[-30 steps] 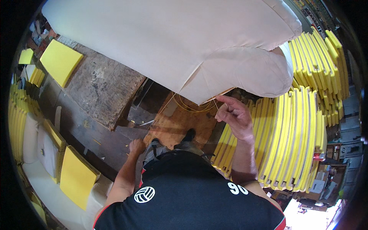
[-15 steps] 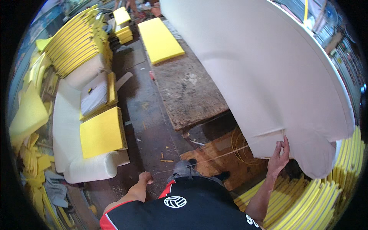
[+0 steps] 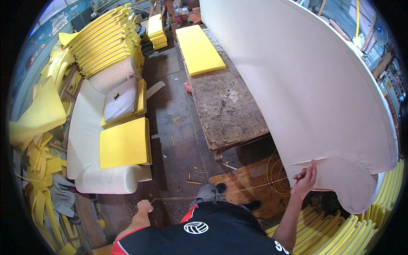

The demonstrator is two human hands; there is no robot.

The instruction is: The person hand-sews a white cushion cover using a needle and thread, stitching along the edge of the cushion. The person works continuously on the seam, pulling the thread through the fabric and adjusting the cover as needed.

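The person in front of me has the left hand (image 3: 145, 206) out low to the side, closed in a fist, with a thin pale thread (image 3: 246, 187) running from it. The thread stretches nearly straight across the front of the body to the lower edge of a big sofa (image 3: 306, 85) covered in off-white fabric, on the person's right. Up against that cover, the right hand (image 3: 304, 182) is half open, its lower fingers curled and the index finger pointing up to a seam (image 3: 302, 163) near the sofa's rounded arm (image 3: 346, 182); I cannot tell whether anything is pinched in it. Just left of that hand, a loose coil of yellow cord (image 3: 268, 173) lies by a plywood board (image 3: 240, 180) on the floor. Beyond the board stands a worn wooden table (image 3: 229, 114) bearing a yellow foam slab (image 3: 199, 51). Well over to the left I see a smaller white sofa (image 3: 85, 131) with a yellow foam cushion (image 3: 123, 142) on its seat, while more yellow-edged panels (image 3: 335, 231) are stacked below the right forearm.
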